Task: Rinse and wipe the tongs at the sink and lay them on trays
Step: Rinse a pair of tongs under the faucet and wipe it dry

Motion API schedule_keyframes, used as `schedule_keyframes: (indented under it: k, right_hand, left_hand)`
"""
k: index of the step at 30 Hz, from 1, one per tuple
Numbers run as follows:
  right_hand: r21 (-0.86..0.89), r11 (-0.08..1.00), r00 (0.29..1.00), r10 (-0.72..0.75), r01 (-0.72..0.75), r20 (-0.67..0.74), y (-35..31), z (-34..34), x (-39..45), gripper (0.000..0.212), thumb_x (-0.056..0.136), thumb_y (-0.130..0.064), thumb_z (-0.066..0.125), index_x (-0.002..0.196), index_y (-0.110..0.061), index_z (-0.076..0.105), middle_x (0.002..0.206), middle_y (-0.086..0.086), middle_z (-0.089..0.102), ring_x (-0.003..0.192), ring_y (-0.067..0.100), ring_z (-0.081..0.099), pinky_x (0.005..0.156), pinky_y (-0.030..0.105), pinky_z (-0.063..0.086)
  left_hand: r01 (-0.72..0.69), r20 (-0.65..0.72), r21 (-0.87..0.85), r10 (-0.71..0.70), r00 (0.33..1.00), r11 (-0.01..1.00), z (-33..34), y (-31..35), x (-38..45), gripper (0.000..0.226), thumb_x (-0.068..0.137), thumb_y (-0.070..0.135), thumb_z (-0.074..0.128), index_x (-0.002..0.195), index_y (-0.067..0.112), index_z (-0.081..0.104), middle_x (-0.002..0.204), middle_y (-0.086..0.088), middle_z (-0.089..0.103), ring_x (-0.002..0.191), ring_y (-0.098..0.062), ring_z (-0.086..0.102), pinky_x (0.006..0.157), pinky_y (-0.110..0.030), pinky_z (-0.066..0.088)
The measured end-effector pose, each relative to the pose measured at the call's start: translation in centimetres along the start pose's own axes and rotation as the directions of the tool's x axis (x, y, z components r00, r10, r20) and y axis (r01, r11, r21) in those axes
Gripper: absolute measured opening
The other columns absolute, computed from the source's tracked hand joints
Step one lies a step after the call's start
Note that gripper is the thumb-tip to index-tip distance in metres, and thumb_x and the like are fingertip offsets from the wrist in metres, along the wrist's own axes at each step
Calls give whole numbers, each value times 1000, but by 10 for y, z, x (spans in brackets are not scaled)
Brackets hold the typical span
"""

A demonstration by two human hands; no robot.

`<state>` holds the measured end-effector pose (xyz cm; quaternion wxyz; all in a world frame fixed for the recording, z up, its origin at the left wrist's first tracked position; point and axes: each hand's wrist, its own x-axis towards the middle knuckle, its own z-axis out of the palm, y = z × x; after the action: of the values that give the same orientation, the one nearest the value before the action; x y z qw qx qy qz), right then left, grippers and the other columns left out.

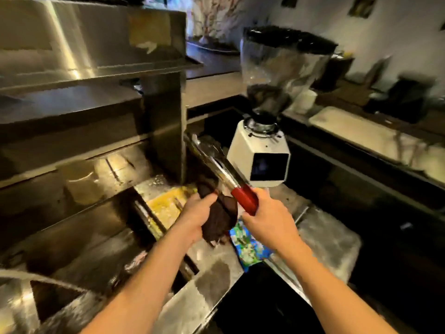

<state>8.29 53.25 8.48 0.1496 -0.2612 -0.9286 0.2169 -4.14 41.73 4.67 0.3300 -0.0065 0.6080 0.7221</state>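
At the centre of the frame, the right hand (pixel 267 220) closes its grip around the red handle of the tongs (pixel 225 174), whose metal arms slant up and left. The left hand (pixel 196 213) grips a dark cloth (pixel 220 221) just beside the handle. Both are above the wet steel desk (pixel 212 283), with a white coffee grinder (pixel 261 155) close behind.

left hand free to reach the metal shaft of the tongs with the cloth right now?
Probably yes. The left hand grips the dark cloth just below the tongs, which the right hand holds by the red handle; nothing lies between them.
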Motion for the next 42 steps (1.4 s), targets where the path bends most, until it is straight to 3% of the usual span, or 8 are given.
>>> schedule_keyframes:
  k: [8, 16, 20, 26, 31, 35, 37, 42]
  right_hand:
    - [250, 920, 936, 336, -301, -109, 109, -82, -12, 58, 66, -48, 55, 124, -42, 51, 94, -12, 68, 80, 12, 62, 68, 29, 47]
    - [357, 782, 841, 541, -511, 20, 195, -142, 17, 62, 61, -47, 60, 120, -31, 50, 87, -7, 64, 73, 13, 63, 57, 28, 43]
    - [304, 768, 816, 574, -564, 63, 238, -186, 69, 63, 55, -38, 59, 112, -12, 52, 82, 7, 64, 64, 24, 62, 53, 29, 44]
    - [162, 786, 801, 593, -597, 80, 276, -234, 149, 20, 78, -31, 58, 80, -11, 55, 73, 8, 59, 59, 23, 57, 50, 29, 42]
    - [-130, 815, 817, 574, -565, 46, 298, -244, 188, 28, 86, -36, 55, 75, -10, 55, 70, 11, 65, 49, 25, 67, 53, 32, 59]
    - [-443, 761, 860, 508, -473, -46, 309, -237, 206, 38, 79, -53, 57, 80, -15, 56, 74, 1, 58, 71, 25, 60, 55, 29, 43]
    - [-444, 763, 868, 490, -469, -75, 312, -231, 215, 35, 78, -53, 59, 83, -18, 57, 71, 0, 50, 72, 26, 52, 52, 28, 34]
    - [-300, 798, 848, 522, -523, -90, 323, -219, 240, 51, 80, -51, 60, 108, -10, 65, 85, 4, 61, 83, 27, 62, 64, 33, 46]
  left_hand:
    - [61, 374, -28, -46, 926, 998, 161, -17, -4, 20, 100, 10, 51, 89, 6, 67, 73, -10, 76, 62, -21, 74, 55, -30, 59]
    - [178, 345, 62, -188, 920, 982, 264, -45, 14, 26, 93, 22, 66, 112, 5, 65, 93, -16, 76, 77, -29, 75, 69, -39, 61]
    - [210, 330, 57, -217, 919, 976, 299, -52, 35, 25, 92, 20, 67, 114, 7, 66, 111, -19, 74, 103, -35, 71, 98, -56, 52]
    - [204, 328, 58, -211, 921, 977, 335, -56, 61, 29, 92, 25, 69, 117, 10, 66, 109, -17, 75, 100, -34, 73, 91, -53, 56]
    - [136, 327, 118, -167, 930, 984, 368, -48, 84, 22, 91, 29, 68, 108, 15, 70, 94, -10, 79, 92, -30, 75, 86, -46, 60]
    - [136, 359, 107, -166, 918, 985, 387, -39, 94, 12, 94, 25, 64, 100, 16, 71, 88, -7, 80, 87, -26, 76, 84, -43, 60]
    - [140, 373, 97, -166, 913, 985, 392, -34, 98, 13, 95, 23, 63, 102, 15, 71, 92, -9, 79, 89, -27, 76, 84, -43, 60]
    - [166, 409, 59, -176, 895, 984, 397, -25, 98, 22, 98, 20, 59, 112, 7, 68, 101, -16, 78, 93, -30, 75, 87, -45, 59]
